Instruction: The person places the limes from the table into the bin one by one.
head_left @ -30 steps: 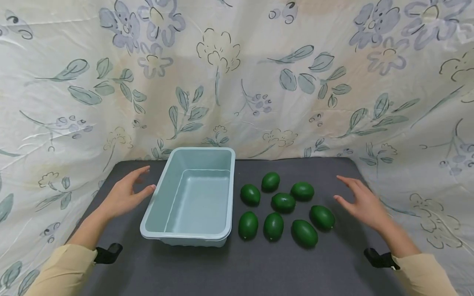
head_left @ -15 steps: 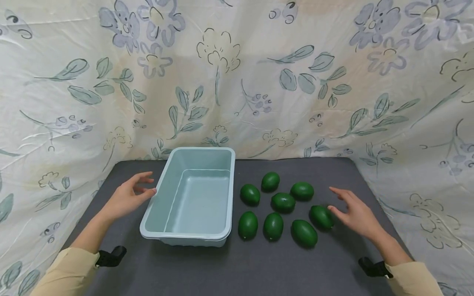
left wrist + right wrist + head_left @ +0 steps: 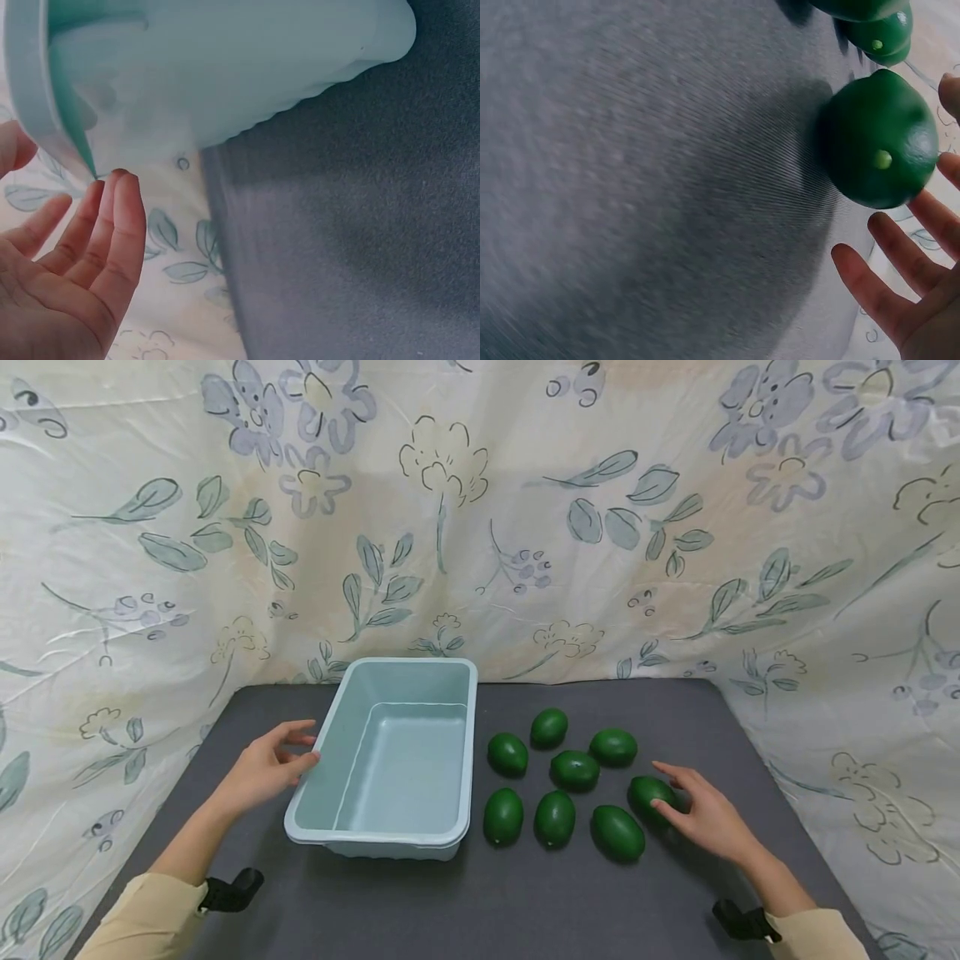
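Note:
A pale blue plastic bin (image 3: 405, 777) stands on the dark grey table with nothing inside. My left hand (image 3: 258, 772) is at its left rim, thumb tip over the edge and fingers loosely extended outside; whether it touches is unclear. In the left wrist view, fingertips (image 3: 124, 180) of that hand lie close to the rim (image 3: 30, 82). My right hand (image 3: 712, 814) reaches round the rightmost green lime (image 3: 647, 795), thumb and fingers spread. The right wrist view has this lime (image 3: 881, 139) resting on the cloth, the fingers beside it and not closed round it.
Several more limes lie loosely grouped between bin and right hand; the nearest is a lime (image 3: 617, 833) at front. A floral curtain (image 3: 517, 527) hangs behind and beside the table (image 3: 510, 910). Black wrist straps (image 3: 234, 891) are worn at both cuffs.
My right hand has moved left and toward the front, from beside the rightmost lime to around it. My left hand has lowered slightly along the bin's left rim. Bin and limes have stayed put.

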Demonstrator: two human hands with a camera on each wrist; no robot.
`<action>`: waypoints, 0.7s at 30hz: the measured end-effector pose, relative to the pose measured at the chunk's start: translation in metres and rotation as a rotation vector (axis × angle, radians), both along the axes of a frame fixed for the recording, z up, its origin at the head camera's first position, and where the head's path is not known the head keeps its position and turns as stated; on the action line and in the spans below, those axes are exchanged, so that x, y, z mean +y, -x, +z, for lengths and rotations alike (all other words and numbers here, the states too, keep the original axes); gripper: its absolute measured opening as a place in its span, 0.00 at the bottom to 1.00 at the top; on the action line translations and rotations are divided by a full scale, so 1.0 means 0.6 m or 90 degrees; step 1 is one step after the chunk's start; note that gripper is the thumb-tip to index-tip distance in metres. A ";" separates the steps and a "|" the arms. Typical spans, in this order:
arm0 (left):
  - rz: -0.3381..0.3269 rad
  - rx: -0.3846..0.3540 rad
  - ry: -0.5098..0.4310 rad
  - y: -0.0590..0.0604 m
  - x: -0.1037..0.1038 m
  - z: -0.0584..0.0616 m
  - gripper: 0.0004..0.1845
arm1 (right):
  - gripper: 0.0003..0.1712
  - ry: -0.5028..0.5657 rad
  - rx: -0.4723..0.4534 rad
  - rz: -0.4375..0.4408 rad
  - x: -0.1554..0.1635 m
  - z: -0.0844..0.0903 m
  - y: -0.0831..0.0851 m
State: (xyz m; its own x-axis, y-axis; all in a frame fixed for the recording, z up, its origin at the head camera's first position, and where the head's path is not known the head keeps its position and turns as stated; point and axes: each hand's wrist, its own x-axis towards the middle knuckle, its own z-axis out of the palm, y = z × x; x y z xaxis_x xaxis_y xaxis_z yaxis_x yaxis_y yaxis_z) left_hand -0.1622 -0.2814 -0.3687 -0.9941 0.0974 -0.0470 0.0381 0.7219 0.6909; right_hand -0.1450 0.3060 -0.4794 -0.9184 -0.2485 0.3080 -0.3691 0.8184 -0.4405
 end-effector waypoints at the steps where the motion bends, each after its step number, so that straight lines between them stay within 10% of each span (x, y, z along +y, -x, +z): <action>1: -0.001 0.001 -0.001 0.000 0.000 -0.001 0.32 | 0.32 0.001 -0.004 -0.003 -0.001 -0.002 -0.001; 21: 0.024 -0.016 -0.038 -0.004 0.006 -0.011 0.29 | 0.31 0.020 0.001 -0.015 -0.008 -0.030 -0.005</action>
State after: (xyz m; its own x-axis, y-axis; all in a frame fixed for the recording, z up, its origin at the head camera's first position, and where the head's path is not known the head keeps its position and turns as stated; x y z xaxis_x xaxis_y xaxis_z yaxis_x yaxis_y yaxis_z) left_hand -0.1600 -0.2778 -0.3753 -0.9957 0.0636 -0.0676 -0.0063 0.6804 0.7328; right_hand -0.1420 0.3010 -0.4972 -0.9235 -0.2172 0.3162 -0.3506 0.8124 -0.4659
